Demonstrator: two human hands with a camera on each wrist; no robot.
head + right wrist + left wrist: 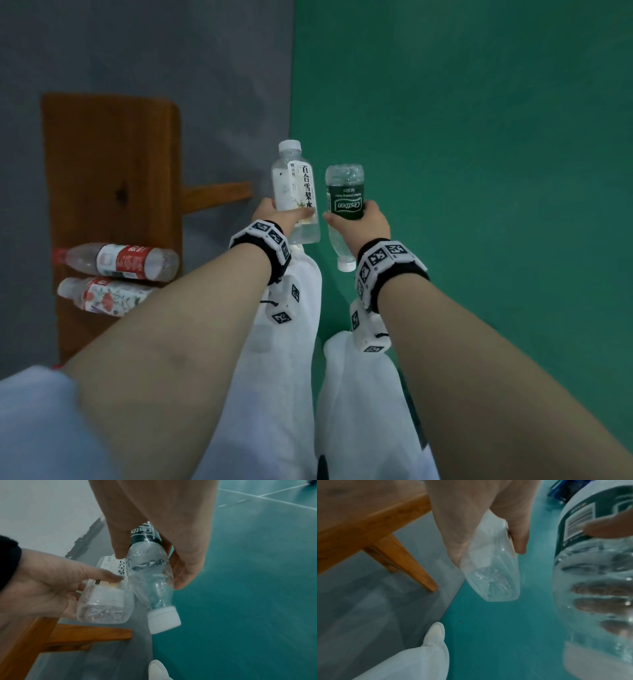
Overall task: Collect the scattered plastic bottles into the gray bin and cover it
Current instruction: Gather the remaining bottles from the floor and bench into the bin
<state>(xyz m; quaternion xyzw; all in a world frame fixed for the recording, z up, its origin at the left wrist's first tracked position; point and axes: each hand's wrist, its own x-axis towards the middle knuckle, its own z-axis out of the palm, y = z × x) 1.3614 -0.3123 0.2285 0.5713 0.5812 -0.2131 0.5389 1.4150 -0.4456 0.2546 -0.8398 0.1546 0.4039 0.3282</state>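
Left of frame: brown wooden bench point(109, 178), bearing two clear plastic bottles lying flat, one red-labelled point(118, 262), one floral-labelled point(102, 297). Centre: left hand point(279, 214) wrapped round clear white-labelled plastic bottle point(296, 192), cap up. Just beside, right: right hand point(364, 224) wrapped round clear dark-green-labelled plastic bottle point(344, 202), white cap down. Beneath: grey floor point(222, 85) left, green floor point(479, 137) right. Gray bin nowhere in view.

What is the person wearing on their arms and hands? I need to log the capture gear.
Both forearms are bare, with no gloves on the left hand or right hand. Each wrist carries a black band ringed with white blocks printed with black square-pattern markers. A pale blue short sleeve shows at the left shoulder.
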